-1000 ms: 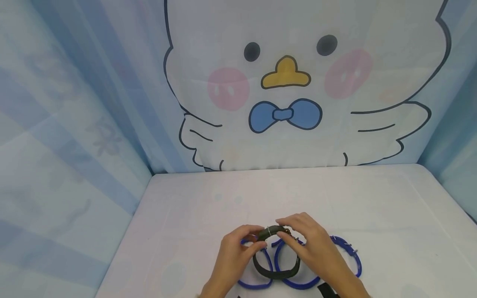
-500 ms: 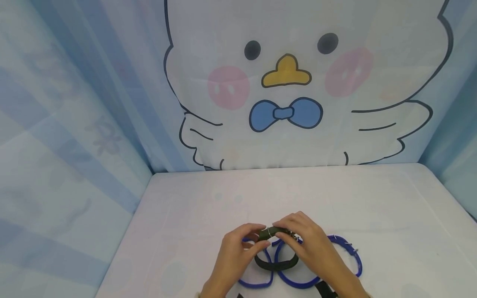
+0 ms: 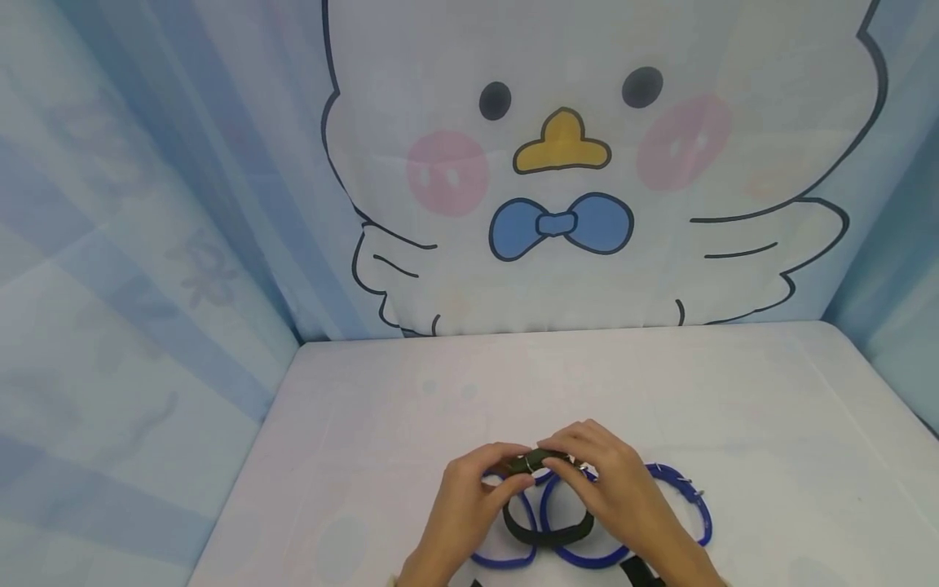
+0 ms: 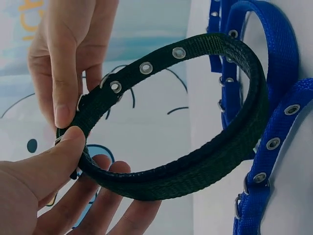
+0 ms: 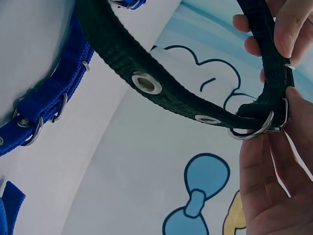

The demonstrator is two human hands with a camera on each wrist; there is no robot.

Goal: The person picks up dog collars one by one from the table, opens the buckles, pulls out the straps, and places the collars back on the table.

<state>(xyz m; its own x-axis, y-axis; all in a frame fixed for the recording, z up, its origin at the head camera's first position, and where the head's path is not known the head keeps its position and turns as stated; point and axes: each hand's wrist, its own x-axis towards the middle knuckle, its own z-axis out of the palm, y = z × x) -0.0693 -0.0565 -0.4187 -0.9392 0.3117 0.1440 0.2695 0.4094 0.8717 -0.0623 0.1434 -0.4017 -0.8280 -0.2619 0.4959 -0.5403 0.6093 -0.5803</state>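
Observation:
A dark green webbing collar [image 3: 550, 536] with metal eyelets is held up as a loop between both hands. My left hand [image 3: 465, 501] pinches its upper side between thumb and fingers. Close beside it, my right hand [image 3: 619, 493] pinches the buckle end. In the left wrist view the collar [image 4: 195, 176] shows its eyelets along one side, and the left thumb presses near the right fingertips. From the right wrist the metal D-ring [image 5: 257, 131] and the buckle [image 5: 283, 115] of the collar show at the right fingers. Fingers partly cover the buckle.
Blue collars [image 3: 596, 561] with metal eyelets and buckles lie on the white-covered table behind and below the hands, one farther right [image 3: 689, 493]. A black object [image 3: 640, 572] shows by the right forearm. Behind the table hangs a printed curtain [image 3: 557, 285].
My left hand has shifted slightly right, closer to the right hand. The right hand has slid a little left along the collar. The collar's lower loop swings slightly. The blue collars stay put.

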